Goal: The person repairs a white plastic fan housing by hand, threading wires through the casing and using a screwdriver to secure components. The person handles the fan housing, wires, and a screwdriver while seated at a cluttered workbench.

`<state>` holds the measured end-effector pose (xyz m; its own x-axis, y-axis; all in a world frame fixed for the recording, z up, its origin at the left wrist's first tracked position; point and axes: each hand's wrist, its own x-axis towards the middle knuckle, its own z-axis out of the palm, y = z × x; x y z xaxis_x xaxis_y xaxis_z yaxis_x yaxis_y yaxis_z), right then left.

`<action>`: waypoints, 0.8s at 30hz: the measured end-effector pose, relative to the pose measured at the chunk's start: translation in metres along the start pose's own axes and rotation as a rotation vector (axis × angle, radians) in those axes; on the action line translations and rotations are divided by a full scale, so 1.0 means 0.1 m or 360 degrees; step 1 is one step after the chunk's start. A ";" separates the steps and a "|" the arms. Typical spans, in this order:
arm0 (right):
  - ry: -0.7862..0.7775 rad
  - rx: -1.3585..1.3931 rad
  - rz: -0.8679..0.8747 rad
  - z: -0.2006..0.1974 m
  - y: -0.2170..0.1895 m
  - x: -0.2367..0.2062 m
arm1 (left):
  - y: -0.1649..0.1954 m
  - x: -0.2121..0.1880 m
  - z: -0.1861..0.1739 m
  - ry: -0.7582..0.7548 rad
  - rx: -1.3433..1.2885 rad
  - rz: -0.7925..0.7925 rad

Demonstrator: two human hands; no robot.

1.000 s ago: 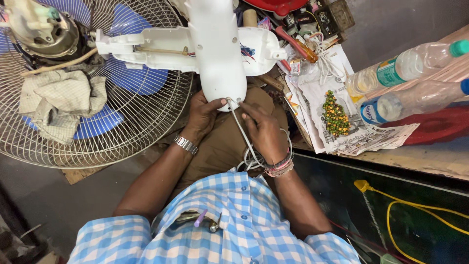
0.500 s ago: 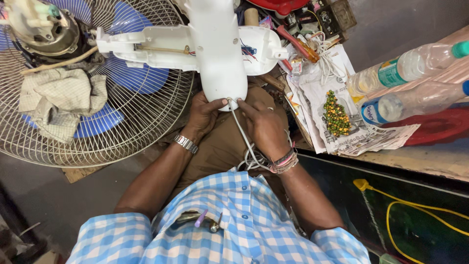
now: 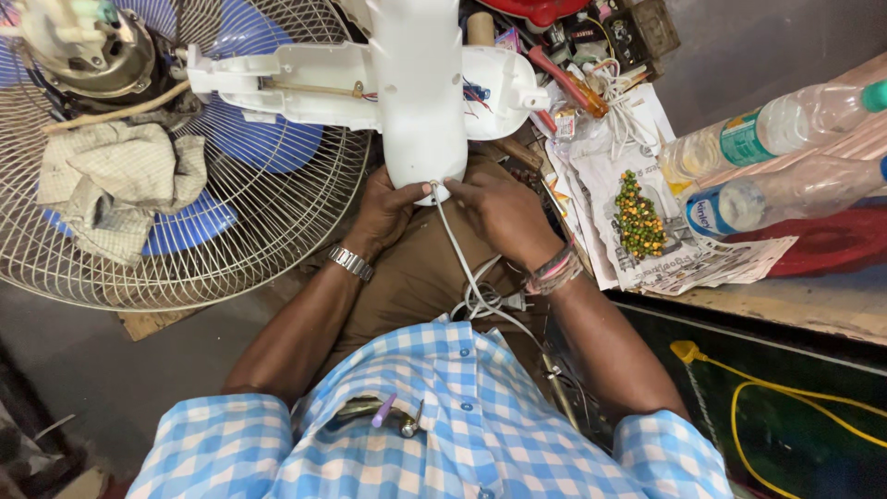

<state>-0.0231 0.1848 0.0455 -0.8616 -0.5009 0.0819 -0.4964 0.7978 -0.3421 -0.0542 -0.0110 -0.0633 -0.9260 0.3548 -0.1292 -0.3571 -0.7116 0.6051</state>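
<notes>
A white plastic fan housing [image 3: 416,83] lies over my lap, its rounded lower end toward me. My left hand [image 3: 383,208] grips that lower end from the left, a metal watch on the wrist. My right hand [image 3: 504,212] pinches the white power cord [image 3: 462,268] where it enters the housing bottom. The cord runs down to a coil on my brown trousers. Red and blue wires show inside the open housing.
A wire fan guard [image 3: 185,222] with blue blades, a motor [image 3: 88,51] and a crumpled rag [image 3: 120,185] lies at left. At right are newspaper with green and yellow bits [image 3: 637,217], two plastic bottles [image 3: 776,129], an orange-handled screwdriver [image 3: 568,83] and a yellow cable [image 3: 739,388].
Both hands stay at the housing bottom; the fingers have shifted slightly around the cord entry. Nothing else has moved.
</notes>
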 end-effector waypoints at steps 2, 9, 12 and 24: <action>0.0055 0.0144 -0.0060 0.02 0.08 0.01 | 0.01 0.01 -0.01 -0.0016 0.0001 -0.0027; -0.0057 -0.0562 0.0145 0.36 -0.18 0.02 | 0.08 0.04 0.00 0.0012 0.0069 -0.0069; 0.0067 -0.0636 0.0295 0.52 -0.37 0.06 | 0.09 0.06 0.02 0.0015 0.0239 0.0019; 0.0298 0.0086 0.0506 -0.01 -0.37 -0.17 | 0.03 0.08 -0.04 0.0209 0.0313 0.0134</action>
<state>0.0098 0.1645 0.0579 -0.9787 -0.1570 0.1320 -0.1991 0.8822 -0.4267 -0.0636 -0.0126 -0.0653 -0.9641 0.2082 -0.1651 -0.2591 -0.5989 0.7578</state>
